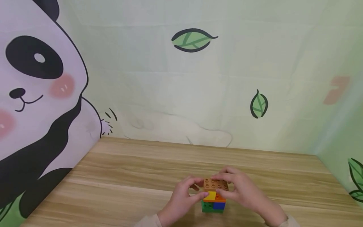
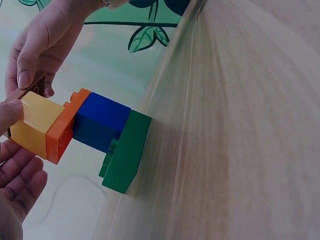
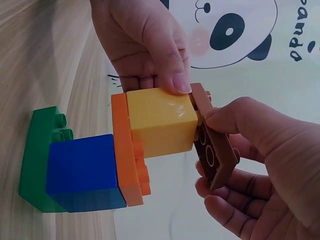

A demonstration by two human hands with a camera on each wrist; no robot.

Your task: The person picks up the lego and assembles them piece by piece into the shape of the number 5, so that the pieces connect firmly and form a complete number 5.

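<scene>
A small tower of toy building bricks stands on the table. At its base is a green brick (image 3: 37, 160), and a blue brick (image 3: 82, 172) covers part of its studs. Over the blue one lies a flat orange brick (image 3: 123, 160), with a yellow brick (image 3: 162, 122) on one end of it. My left hand (image 1: 180, 198) holds the yellow brick, its thumb on the side. A flat brown brick (image 3: 220, 150) sits at the yellow brick's top, tilted and overhanging, with its hollow underside partly visible. My right hand (image 1: 245, 190) pinches this brown brick between thumb and fingers.
The wood-grain table (image 1: 127, 170) extends around the tower. Behind it hangs a pale green cloth (image 1: 141, 63) printed with leaves, and a large printed panda (image 1: 37, 104) fills the left side.
</scene>
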